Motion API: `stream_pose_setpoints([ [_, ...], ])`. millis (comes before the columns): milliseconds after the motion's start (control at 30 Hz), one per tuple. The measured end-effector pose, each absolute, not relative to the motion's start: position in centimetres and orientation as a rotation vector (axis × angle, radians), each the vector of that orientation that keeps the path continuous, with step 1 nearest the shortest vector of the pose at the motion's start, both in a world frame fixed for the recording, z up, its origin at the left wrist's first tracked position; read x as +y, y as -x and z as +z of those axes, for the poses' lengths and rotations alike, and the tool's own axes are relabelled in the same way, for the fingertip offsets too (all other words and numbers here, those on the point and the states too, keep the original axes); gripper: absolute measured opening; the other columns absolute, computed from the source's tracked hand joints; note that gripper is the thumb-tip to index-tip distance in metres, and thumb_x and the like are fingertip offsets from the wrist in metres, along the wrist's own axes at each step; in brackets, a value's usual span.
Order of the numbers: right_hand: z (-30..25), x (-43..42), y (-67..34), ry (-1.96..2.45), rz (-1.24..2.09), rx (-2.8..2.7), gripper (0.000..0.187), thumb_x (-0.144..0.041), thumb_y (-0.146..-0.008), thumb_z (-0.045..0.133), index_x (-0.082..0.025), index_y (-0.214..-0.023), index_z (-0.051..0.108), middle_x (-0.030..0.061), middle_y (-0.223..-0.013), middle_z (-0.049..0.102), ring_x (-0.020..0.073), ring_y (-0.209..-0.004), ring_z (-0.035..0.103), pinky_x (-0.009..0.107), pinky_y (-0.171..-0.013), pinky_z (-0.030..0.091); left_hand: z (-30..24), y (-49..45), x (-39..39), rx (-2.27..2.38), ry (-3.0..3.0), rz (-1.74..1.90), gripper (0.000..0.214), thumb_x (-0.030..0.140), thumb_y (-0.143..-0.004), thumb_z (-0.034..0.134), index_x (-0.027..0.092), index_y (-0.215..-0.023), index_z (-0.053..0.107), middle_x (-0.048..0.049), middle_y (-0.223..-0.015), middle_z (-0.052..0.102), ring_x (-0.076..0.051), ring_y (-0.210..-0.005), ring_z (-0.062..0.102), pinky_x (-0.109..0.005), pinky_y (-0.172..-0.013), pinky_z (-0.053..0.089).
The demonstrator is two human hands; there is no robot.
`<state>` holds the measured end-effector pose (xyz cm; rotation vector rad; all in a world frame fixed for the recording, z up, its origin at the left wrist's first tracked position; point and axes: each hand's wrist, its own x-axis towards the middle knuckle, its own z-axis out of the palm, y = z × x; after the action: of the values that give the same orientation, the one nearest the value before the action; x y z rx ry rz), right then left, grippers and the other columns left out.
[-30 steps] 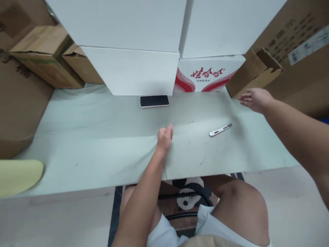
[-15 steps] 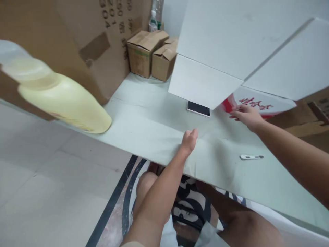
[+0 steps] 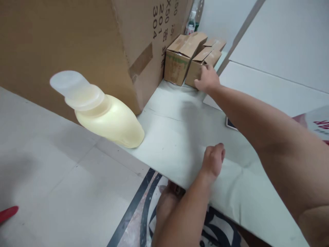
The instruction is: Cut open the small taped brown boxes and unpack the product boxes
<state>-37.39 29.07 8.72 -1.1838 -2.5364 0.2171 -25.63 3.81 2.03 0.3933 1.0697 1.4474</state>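
My right hand [image 3: 207,79] reaches across the pale green table [image 3: 177,133] to the far left and touches the front of a small brown carton [image 3: 199,61]; its fingers curl against the carton's lower edge. A second small carton [image 3: 180,56] stands just left of that one. My left hand [image 3: 214,160] rests on the table near the front edge, fingers curled under in a loose fist, with nothing visible in it. A dark phone [image 3: 230,124] lies on the table, mostly hidden behind my right forearm.
A pale yellow bottle [image 3: 108,118] with a translucent flip cap lies at the table's left end. A big brown cardboard box [image 3: 84,48] stands behind it. White boxes [image 3: 277,68] fill the right. A red object [image 3: 7,213] lies on the floor.
My view has swung left. My right hand moved from the right side of the table, past the red-printed box, to the small cartons at the far left. My left hand curled into a fist.
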Motion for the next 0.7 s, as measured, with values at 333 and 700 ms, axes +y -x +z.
stream_pose_setpoints([
  [333, 7.9, 34.4, 40.8, 1.470, 0.099, -2.540, 0.085, -0.055, -0.092, 0.041, 0.019, -0.133, 0.044, 0.0398, -0.155, 0.023, 0.0491, -0.152, 0.023, 0.057, -0.117, 0.027, 2.2, 26.4, 4.4, 0.963, -0.218, 1.472, 0.039, 0.042, -0.077, 0.046, 0.024, -0.049, 0.026, 0.0072, -0.046, 0.018, -0.007, -0.046, 0.016, -0.030, -0.051, 0.010],
  [700, 9.1, 23.6, 35.8, 1.311, 0.002, -2.759, 0.067, -0.036, -0.095, 0.055, -0.003, -0.152, 0.042, 0.0255, -0.167, 0.025, 0.0399, -0.147, 0.042, 0.055, -0.119, 0.039, 2.4, 26.5, 3.5, 1.044, -0.292, 1.711, 0.042, 0.038, -0.085, 0.043, 0.024, -0.050, 0.025, 0.0066, -0.047, 0.018, -0.008, -0.047, 0.018, -0.029, -0.052, 0.016],
])
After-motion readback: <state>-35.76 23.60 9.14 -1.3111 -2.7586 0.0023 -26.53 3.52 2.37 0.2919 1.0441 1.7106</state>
